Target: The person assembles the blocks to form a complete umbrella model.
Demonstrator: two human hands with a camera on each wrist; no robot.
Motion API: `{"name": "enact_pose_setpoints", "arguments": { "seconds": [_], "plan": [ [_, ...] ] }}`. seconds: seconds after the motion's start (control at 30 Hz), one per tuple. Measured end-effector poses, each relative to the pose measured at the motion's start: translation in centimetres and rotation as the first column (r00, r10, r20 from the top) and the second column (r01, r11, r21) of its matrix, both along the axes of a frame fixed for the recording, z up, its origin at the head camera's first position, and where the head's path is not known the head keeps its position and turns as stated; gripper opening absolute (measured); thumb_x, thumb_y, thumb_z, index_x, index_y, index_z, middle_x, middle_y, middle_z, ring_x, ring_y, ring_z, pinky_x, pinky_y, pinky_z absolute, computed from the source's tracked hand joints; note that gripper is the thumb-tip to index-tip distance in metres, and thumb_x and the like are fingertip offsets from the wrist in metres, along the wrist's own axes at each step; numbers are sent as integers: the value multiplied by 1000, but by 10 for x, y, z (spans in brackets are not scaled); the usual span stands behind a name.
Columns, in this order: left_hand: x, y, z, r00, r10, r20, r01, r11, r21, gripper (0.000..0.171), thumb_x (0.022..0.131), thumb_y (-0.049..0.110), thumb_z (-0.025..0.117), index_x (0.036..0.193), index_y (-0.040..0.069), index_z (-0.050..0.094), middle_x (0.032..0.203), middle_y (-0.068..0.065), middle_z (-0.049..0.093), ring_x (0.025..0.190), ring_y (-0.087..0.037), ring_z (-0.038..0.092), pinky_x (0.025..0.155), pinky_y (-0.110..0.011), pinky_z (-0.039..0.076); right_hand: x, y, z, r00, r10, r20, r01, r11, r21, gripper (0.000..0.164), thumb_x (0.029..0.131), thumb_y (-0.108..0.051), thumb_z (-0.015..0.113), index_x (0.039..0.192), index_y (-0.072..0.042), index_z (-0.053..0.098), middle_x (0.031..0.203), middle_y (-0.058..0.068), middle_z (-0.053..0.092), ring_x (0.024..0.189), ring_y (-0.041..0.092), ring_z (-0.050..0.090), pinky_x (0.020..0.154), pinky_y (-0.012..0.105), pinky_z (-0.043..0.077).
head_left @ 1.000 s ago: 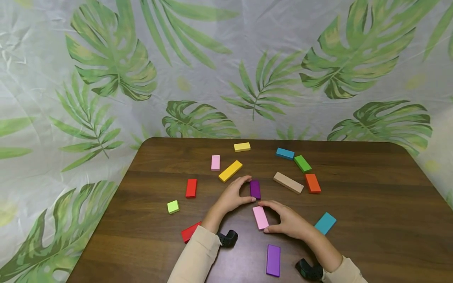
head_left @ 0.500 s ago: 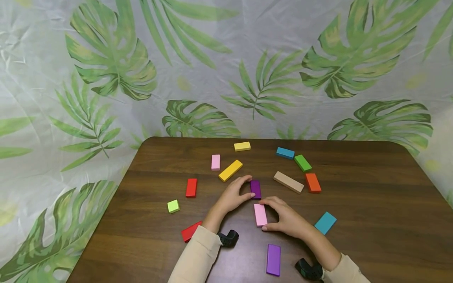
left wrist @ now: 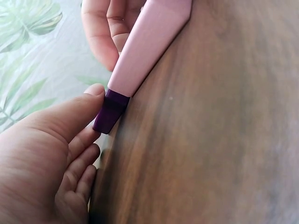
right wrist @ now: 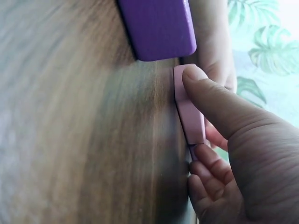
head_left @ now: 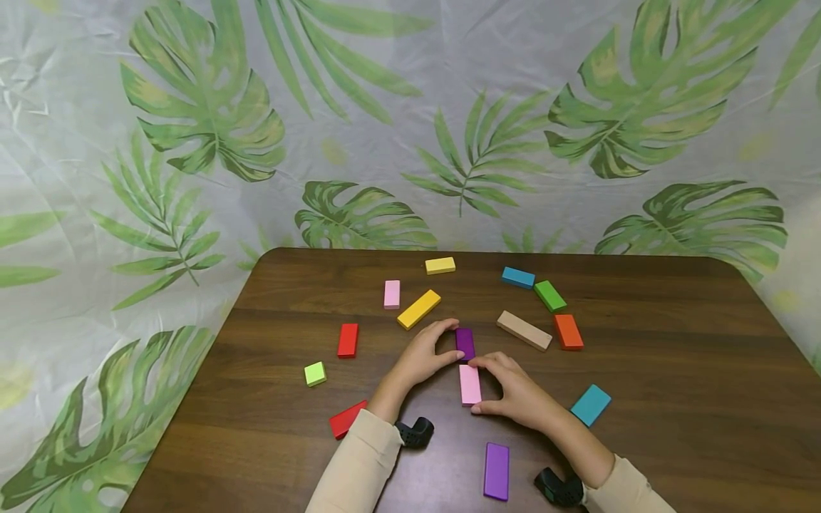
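Note:
My left hand (head_left: 418,360) pinches a dark purple block (head_left: 465,343) between thumb and fingers, one at each end, flat on the table. Just in front of it lies a pink block (head_left: 470,386), held by its two ends between the thumb and fingers of my right hand (head_left: 521,395). The two blocks stand end to end, nearly in line. In the left wrist view the pink block (left wrist: 147,46) meets the dark purple one (left wrist: 111,112) beside my thumb. In the right wrist view my thumb presses the near end of the pink block (right wrist: 190,109).
A purple block (head_left: 496,472) lies nearer the front, and a teal block (head_left: 591,405) by the right forearm. Beyond the hands are a tan block (head_left: 524,330), an orange block (head_left: 568,332) and a yellow-orange block (head_left: 419,309). Red blocks, one (head_left: 348,340) farther back, lie left.
My right hand has slid the pink block away from me, up to the end of the dark purple block, and straightened it. My left hand has stayed nearly still, its thumb closing onto the dark purple block.

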State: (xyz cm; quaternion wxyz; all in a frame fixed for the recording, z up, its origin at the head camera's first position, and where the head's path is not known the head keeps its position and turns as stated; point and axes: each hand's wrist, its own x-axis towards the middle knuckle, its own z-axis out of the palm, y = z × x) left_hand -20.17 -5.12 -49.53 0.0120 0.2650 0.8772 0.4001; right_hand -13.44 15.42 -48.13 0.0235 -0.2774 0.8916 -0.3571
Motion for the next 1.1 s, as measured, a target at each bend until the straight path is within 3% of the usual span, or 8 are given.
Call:
{"name": "enact_pose_setpoints", "arguments": {
  "seconds": [0.23,0.53,1.1],
  "plan": [
    [1,0,1,1000,-3,-2,3,1000,7,55,82,26,67,129,8,46,123,-3,53,118,-14,43,100,-29,30,0,-2,0,999,-27,23,27,1000,6,68,68,-39,76,124,-11,50,115,4,48,108,24,43,89,47,38],
    [1,0,0,1000,-2,-1,2,1000,0,54,82,28,66,129,9,47,123,-2,53,117,-14,43,100,-29,30,0,-1,-2,999,-34,37,35,999,-35,59,73,-37,73,122,-14,50,115,0,48,109,21,43,90,46,37],
    [2,0,2,1000,-1,21,1,1000,-3,53,82,29,66,128,12,47,123,-1,53,118,-14,43,100,-30,31,-1,-1,-1,997,-52,53,54,998,-35,56,73,-38,73,119,-13,52,113,-1,50,107,19,44,90,44,38]
  ]
}}
